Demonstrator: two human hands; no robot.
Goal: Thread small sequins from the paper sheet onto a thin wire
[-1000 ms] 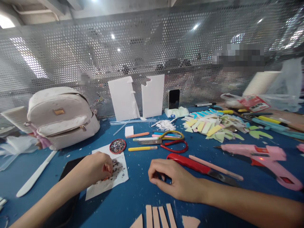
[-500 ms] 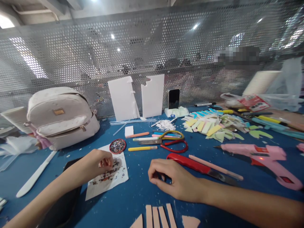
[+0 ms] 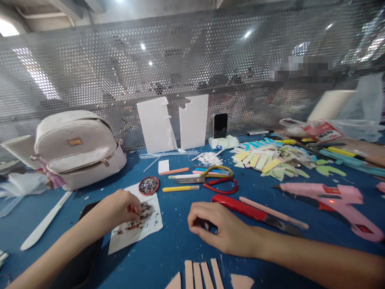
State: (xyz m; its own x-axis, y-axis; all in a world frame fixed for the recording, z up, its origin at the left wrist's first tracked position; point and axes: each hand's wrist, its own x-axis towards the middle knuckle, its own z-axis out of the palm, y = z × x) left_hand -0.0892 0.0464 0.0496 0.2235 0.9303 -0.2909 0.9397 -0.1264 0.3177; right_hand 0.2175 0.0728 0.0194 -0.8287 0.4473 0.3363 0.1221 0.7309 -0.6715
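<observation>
My left hand (image 3: 122, 206) is over a white paper sheet (image 3: 120, 243), its fingers curled down in a pinch. What the fingertips hold, if anything, is too small to make out. Small dark and coloured bits (image 3: 146, 213) lie scattered on the sheet beside them. At the sheet's top edge is a round red-rimmed piece (image 3: 149, 186) covered with multicoloured specks. My right hand (image 3: 222, 228) rests on the blue table (image 3: 174, 241) in a loose curl, thumb near the forefinger, with no object visible in it. Just beyond it lies a red-handled utility knife (image 3: 237, 205).
Scissors (image 3: 221, 180) and several markers (image 3: 181, 188) lie mid-table. A pink glue gun (image 3: 327, 196) is at right, below piled paper scraps (image 3: 264, 158). Pale pink strips (image 3: 197, 275) lie in front. A white backpack (image 3: 78, 148) and a white plastic knife (image 3: 45, 222) are at left.
My left hand has shifted very slightly left over the sheet, fingers still curled. My right hand stays in place.
</observation>
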